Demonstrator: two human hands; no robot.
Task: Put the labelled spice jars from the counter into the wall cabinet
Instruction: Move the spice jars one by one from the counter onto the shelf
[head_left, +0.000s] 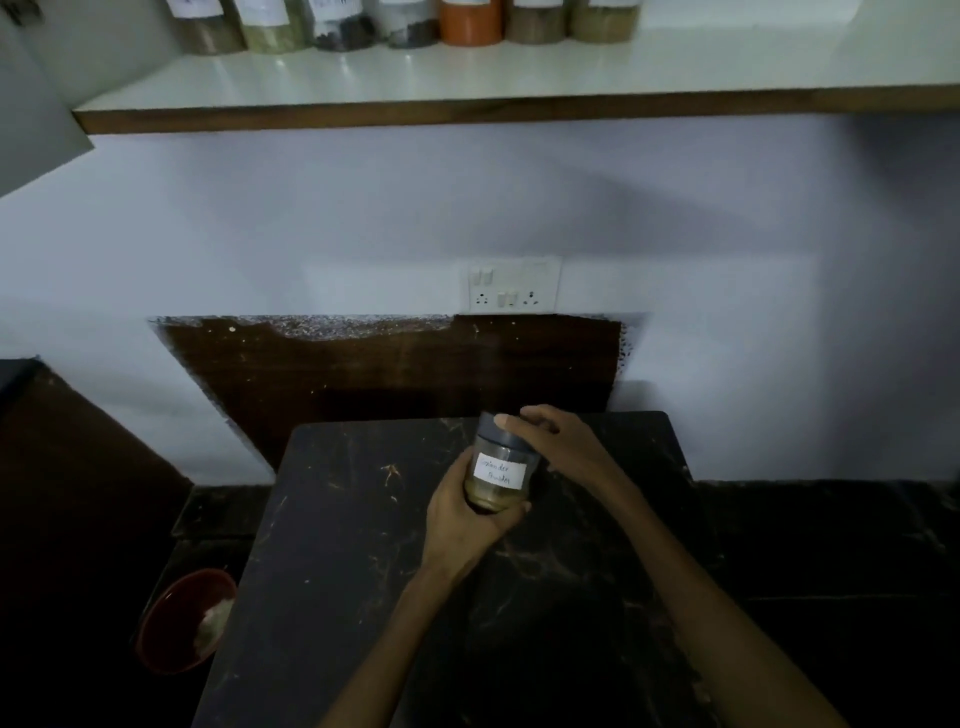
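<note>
Both hands (506, 467) grip our coriander jar (498, 470) above the tabletop (363, 519); next, we judge, lift to the shelf (519, 78) overhead.

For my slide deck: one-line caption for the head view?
Both hands grip a labelled spice jar above the dark counter, below a jar-lined shelf.

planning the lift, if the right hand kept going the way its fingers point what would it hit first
The right hand points left across the jar, already touching its grey lid. Past it, only bare counter shows, though depth is unclear.
</note>
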